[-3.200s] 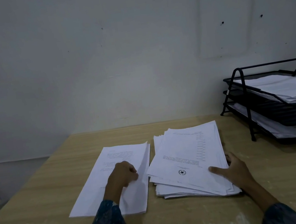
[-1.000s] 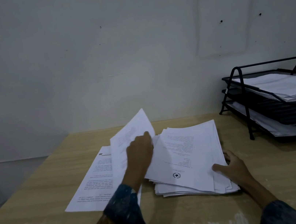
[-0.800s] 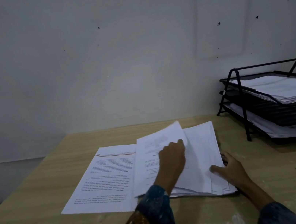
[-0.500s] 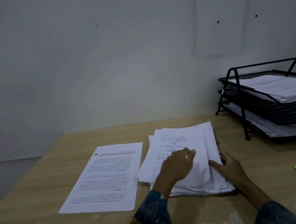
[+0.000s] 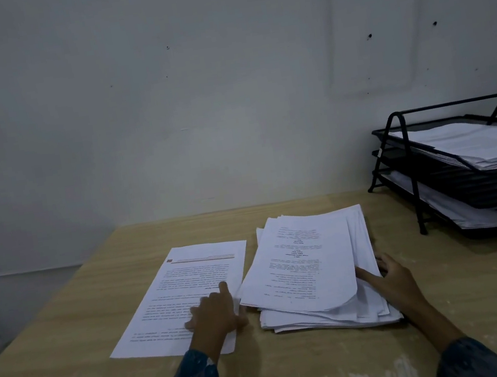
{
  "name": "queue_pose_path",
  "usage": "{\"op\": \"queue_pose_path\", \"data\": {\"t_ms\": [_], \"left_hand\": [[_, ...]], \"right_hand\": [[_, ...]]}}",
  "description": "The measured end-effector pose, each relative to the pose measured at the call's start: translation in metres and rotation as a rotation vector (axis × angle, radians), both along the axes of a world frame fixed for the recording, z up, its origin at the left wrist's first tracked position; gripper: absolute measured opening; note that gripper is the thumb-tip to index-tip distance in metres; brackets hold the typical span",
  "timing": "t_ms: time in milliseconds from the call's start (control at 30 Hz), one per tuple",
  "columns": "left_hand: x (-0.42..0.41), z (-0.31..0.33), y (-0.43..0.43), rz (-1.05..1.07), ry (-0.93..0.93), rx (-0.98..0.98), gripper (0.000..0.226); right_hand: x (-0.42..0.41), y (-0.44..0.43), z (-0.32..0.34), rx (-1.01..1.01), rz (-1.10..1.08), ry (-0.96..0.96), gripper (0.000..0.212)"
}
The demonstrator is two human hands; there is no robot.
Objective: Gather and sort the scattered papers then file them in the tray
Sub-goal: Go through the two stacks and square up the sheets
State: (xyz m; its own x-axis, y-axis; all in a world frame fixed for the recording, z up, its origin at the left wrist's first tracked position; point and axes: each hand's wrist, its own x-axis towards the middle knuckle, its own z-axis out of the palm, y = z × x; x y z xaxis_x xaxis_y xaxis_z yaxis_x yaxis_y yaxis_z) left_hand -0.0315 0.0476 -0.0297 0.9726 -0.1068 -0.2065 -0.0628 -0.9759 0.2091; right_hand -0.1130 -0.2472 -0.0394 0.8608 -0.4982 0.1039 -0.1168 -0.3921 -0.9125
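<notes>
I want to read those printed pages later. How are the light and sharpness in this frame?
Head view: dim, even, bluish light, brighter at centre, darker toward the corners; no glare. Head view: print on the single sheet and the paper stack shows as lines, too soft to read. Head view: faint shadow beside the left hand; the tray leans with wide-angle stretch.
</notes>
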Motion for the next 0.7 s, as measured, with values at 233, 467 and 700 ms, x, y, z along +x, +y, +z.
{"op": "queue_pose_path", "data": {"t_ms": [233, 467, 700], "left_hand": [[-0.004, -0.002, 0.001, -0.022, -0.147, 0.051, 0.063], [-0.011, 0.012, 0.006, 0.098, 0.107, 0.021, 0.102], [-0.005, 0.012, 0.004, 0.142, 0.118, -0.014, 0.096]], "right_hand": [[0.0, -0.002, 0.001, -0.006, 0.005, 0.001, 0.063], [0.0, -0.001, 0.0, -0.007, 0.006, 0.005, 0.064], [0.0, -0.001, 0.002, -0.014, 0.008, 0.005, 0.064]]}}
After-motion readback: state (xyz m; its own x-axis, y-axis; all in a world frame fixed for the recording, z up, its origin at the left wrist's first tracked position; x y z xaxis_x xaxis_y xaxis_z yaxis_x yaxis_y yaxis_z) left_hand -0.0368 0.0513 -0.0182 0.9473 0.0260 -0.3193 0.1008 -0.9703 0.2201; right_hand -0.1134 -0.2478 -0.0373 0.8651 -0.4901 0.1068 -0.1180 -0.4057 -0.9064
